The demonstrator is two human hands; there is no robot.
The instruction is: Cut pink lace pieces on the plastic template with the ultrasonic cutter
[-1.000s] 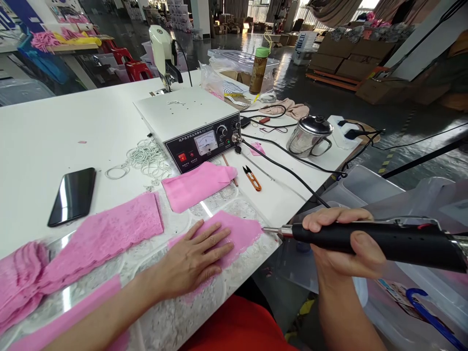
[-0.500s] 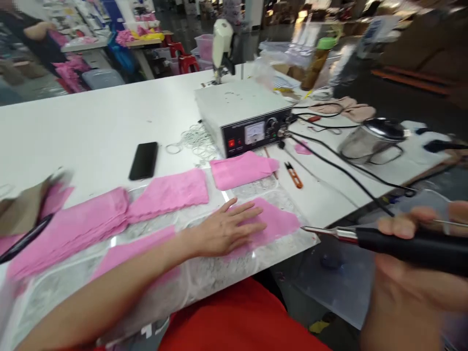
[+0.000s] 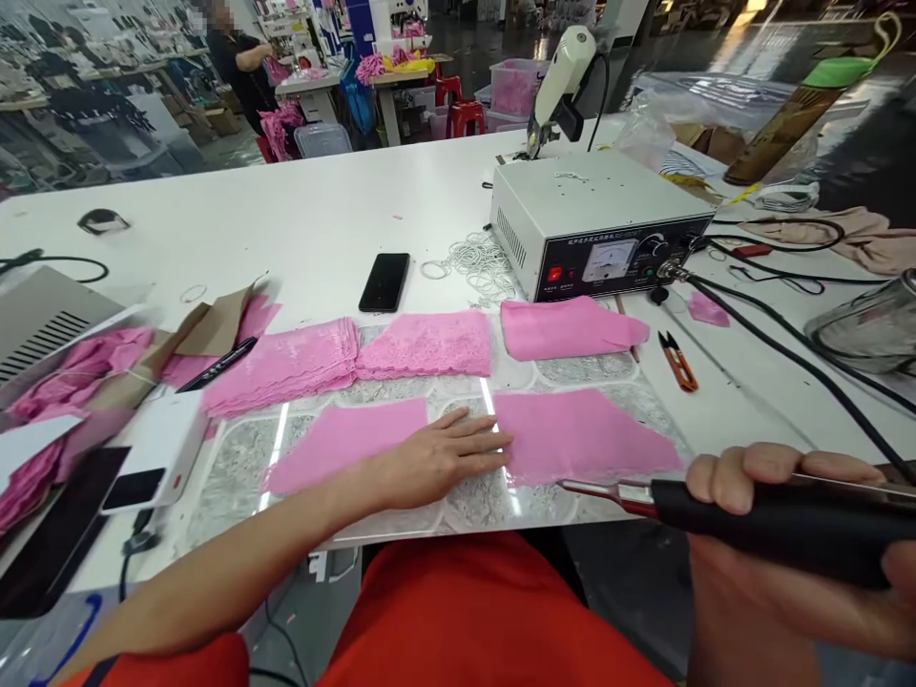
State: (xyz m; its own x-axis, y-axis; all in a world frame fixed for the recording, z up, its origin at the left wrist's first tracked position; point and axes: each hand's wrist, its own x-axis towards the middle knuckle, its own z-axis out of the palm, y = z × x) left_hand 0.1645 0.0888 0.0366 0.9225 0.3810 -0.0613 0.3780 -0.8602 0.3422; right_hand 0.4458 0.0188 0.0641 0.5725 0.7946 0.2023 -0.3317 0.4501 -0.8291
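Note:
My left hand (image 3: 429,463) lies flat with its fingers stretched out, on the patterned mat between two pink fabric pieces. Its fingertips reach the left edge of the right piece (image 3: 579,434), while the other piece (image 3: 358,434) is partly covered by the hand and forearm. In my right hand (image 3: 773,534) is a black-handled ultrasonic hand tool (image 3: 759,525) with a slim metal tip. That tip points left, close to the lower edge of the right fabric piece; whether it touches I cannot tell. Behind lie a folded pink piece (image 3: 572,327) and a stack of scalloped pink lace pieces (image 3: 286,363).
A grey control box (image 3: 601,229) with cables stands at the back right. Orange thread snips (image 3: 677,363), a phone (image 3: 385,282) and tangled white cord (image 3: 476,267) lie on the table. A white device (image 3: 157,453) sits at left. A person (image 3: 243,67) stands in the background.
The view has swung left. My left hand has gone from lying over the right pink piece to its left edge. The tool tip has moved left from the piece's right corner along its lower edge.

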